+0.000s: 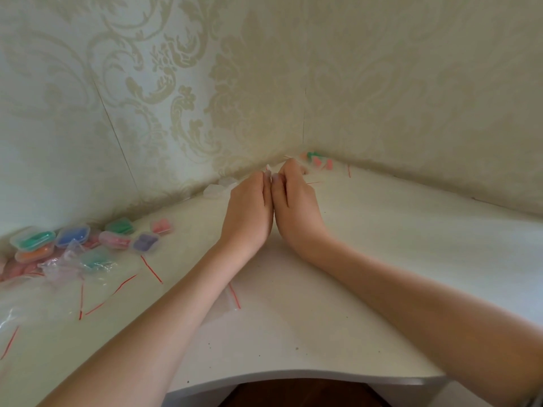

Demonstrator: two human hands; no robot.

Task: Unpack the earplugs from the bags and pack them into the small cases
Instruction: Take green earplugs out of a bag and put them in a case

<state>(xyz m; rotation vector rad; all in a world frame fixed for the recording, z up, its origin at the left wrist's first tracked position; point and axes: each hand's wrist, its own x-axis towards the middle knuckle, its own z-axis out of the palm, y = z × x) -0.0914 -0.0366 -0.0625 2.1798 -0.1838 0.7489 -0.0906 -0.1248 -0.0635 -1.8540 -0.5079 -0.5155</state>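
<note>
Seven small clear plastic cases (73, 235) with coloured earplugs are counted at the white desk (382, 259) left; left hand (248, 212) and right hand (293, 201) fingers are curled together on a clear red-striped bag (314, 182); no writing is readable.

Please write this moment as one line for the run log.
left hand and right hand: together at desk corner, grasp hidden | filled cases: far left | empty bags: left | loose earplugs: corner

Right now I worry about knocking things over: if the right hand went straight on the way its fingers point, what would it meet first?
Probably the loose pink and green earplugs in the desk corner, just beyond the right hand; the wall stands right behind them. Depth is hard to judge here.
</note>
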